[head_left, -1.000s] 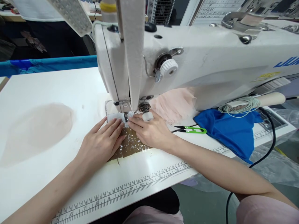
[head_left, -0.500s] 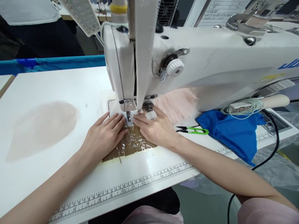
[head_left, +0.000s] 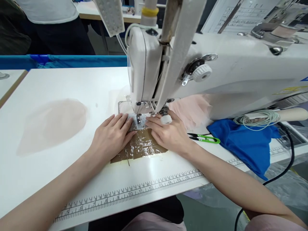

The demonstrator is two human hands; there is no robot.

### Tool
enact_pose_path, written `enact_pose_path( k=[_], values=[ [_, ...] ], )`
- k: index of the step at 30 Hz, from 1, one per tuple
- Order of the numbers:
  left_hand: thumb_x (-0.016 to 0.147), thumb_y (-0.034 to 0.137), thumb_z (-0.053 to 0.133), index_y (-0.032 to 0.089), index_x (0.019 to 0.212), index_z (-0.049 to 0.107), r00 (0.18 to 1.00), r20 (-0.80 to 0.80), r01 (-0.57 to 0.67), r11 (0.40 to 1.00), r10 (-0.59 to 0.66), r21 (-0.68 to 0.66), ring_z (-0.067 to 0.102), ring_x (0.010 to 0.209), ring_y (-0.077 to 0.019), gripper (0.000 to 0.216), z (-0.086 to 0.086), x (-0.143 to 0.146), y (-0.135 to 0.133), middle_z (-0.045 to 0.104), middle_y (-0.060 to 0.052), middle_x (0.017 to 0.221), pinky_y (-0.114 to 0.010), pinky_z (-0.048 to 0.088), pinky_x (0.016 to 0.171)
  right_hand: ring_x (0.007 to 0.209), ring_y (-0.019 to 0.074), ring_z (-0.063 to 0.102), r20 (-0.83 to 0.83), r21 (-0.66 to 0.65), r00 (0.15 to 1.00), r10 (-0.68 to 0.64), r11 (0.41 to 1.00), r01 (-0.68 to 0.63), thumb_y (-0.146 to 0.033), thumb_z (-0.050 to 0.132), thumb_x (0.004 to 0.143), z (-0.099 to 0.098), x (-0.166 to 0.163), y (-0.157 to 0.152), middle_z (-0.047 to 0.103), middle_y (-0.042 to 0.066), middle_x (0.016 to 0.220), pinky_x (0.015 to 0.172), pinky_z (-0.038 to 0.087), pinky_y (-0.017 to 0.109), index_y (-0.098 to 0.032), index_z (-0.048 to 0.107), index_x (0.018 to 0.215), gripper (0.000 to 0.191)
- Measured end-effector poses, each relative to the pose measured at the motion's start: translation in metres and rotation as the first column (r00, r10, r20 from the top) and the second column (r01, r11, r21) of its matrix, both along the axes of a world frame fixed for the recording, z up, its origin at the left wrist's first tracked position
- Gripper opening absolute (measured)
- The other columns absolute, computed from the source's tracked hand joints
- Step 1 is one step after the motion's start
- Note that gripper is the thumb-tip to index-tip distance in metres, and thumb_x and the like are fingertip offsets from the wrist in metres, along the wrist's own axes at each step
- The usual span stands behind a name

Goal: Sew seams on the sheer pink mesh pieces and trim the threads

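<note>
My left hand (head_left: 113, 133) lies flat just left of the presser foot (head_left: 138, 119), fingers stretched toward the metal needle plate (head_left: 132, 125). To the right of the foot, my right hand (head_left: 168, 130) rests with its fingers extended, some tips hidden behind a white knob (head_left: 166, 119). Both palms are partly over a brown, shiny taped patch (head_left: 141, 146) on the tabletop. A sheer pale fabric seems to lie around the needle plate, but its edges under my fingers are too faint to make out. The white sewing machine (head_left: 144, 70) stands over both hands.
A sheer beige fabric piece (head_left: 54, 125) lies at left. Right of my hands are pink fabric (head_left: 192, 109), green-handled thread snips (head_left: 207, 139) and a blue cloth (head_left: 243, 141). A ruler strip (head_left: 130, 193) runs along the front edge. A person (head_left: 53, 29) stands behind.
The camera view has shifted, so the machine and table appear farther right. Both hands keep nearly the same places beside the presser foot, with little visible movement.
</note>
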State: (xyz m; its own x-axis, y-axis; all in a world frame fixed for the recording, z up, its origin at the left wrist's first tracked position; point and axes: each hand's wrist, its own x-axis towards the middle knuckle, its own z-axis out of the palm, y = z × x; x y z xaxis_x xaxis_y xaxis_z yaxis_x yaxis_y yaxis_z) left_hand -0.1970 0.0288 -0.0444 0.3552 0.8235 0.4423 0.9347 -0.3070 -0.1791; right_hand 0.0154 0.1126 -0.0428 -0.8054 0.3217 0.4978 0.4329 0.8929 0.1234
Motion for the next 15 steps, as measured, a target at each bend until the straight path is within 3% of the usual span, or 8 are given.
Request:
enact_pose_path(
  k=[3, 5, 8, 10, 12, 13, 15],
  values=[
    [0.096, 0.028, 0.049, 0.006, 0.11, 0.068, 0.994, -0.096, -0.051, 0.998, 0.054, 0.028, 0.069, 0.084, -0.0268, 0.032, 0.004, 0.004, -0.006, 0.073, -0.015, 0.096, -0.038, 0.057, 0.067, 0.086, 0.0203, 0.069, -0.025, -0.006, 0.999, 0.033, 0.999, -0.033, -0.009, 0.045, 0.09, 0.002, -0.002, -0.003, 0.076, 0.007, 0.103, 0.098, 0.048, 0.046, -0.014, 0.073, 0.107, 0.033],
    [0.095, 0.021, 0.05, 0.006, 0.104, 0.069, 0.992, -0.126, -0.025, 1.0, 0.026, 0.015, 0.067, 0.073, -0.024, 0.026, 0.006, 0.009, -0.013, 0.071, -0.012, 0.084, -0.036, 0.053, 0.058, 0.093, 0.0211, 0.069, -0.046, -0.076, 0.997, 0.069, 0.994, -0.072, -0.007, 0.043, 0.09, 0.003, -0.004, -0.007, 0.073, 0.007, 0.113, 0.095, 0.051, 0.046, -0.012, 0.068, 0.116, 0.036],
    [0.094, 0.013, 0.048, 0.014, 0.093, 0.07, 0.959, -0.038, 0.278, 0.958, -0.281, -0.074, 0.065, 0.069, -0.0177, 0.022, 0.01, 0.02, -0.028, 0.07, -0.005, 0.079, -0.031, 0.053, 0.059, 0.114, 0.0212, 0.064, -0.035, -0.257, 0.976, 0.216, 0.942, -0.217, -0.004, 0.041, 0.09, 0.002, -0.007, -0.012, 0.065, 0.009, 0.13, 0.093, 0.054, 0.042, -0.01, 0.058, 0.13, 0.044],
    [0.095, 0.014, 0.049, 0.018, 0.095, 0.07, 0.851, 0.064, 0.525, 0.841, -0.521, -0.128, 0.062, 0.063, -0.0133, 0.022, 0.014, 0.025, -0.037, 0.07, 0.0, 0.075, -0.028, 0.052, 0.056, 0.123, 0.0195, 0.058, -0.03, -0.354, 0.933, 0.358, 0.869, -0.345, -0.003, 0.043, 0.09, 0.0, -0.008, -0.012, 0.063, 0.008, 0.132, 0.098, 0.053, 0.041, -0.012, 0.059, 0.129, 0.043],
    [0.095, 0.019, 0.051, 0.019, 0.096, 0.069, 0.763, 0.117, 0.644, 0.763, -0.636, -0.052, 0.06, 0.061, -0.012, 0.018, 0.018, 0.025, -0.041, 0.07, 0.001, 0.073, -0.026, 0.049, 0.052, 0.123, 0.0172, 0.059, -0.088, -0.397, 0.889, 0.449, 0.803, -0.445, -0.003, 0.044, 0.09, -0.002, -0.007, -0.01, 0.068, 0.006, 0.125, 0.104, 0.05, 0.041, -0.015, 0.066, 0.117, 0.037],
    [0.094, 0.02, 0.052, 0.019, 0.095, 0.069, 0.774, 0.123, 0.624, 0.781, -0.622, 0.022, 0.062, 0.063, -0.0118, 0.017, 0.019, 0.022, -0.04, 0.071, 0.001, 0.075, -0.026, 0.049, 0.053, 0.118, 0.0161, 0.062, -0.14, -0.407, 0.878, 0.457, 0.782, -0.472, -0.002, 0.043, 0.089, -0.003, -0.006, -0.009, 0.071, 0.005, 0.119, 0.105, 0.049, 0.04, -0.015, 0.069, 0.109, 0.035],
    [0.094, 0.022, 0.052, 0.021, 0.093, 0.067, 0.891, 0.143, 0.416, 0.902, -0.43, 0.116, 0.064, 0.066, -0.0124, 0.015, 0.02, 0.014, -0.035, 0.072, 0.0, 0.082, -0.025, 0.047, 0.053, 0.106, 0.0141, 0.068, -0.237, -0.429, 0.874, 0.423, 0.762, -0.485, -0.001, 0.041, 0.089, -0.004, -0.004, -0.004, 0.075, 0.004, 0.109, 0.103, 0.051, 0.039, -0.016, 0.071, 0.099, 0.036]
  ],
)
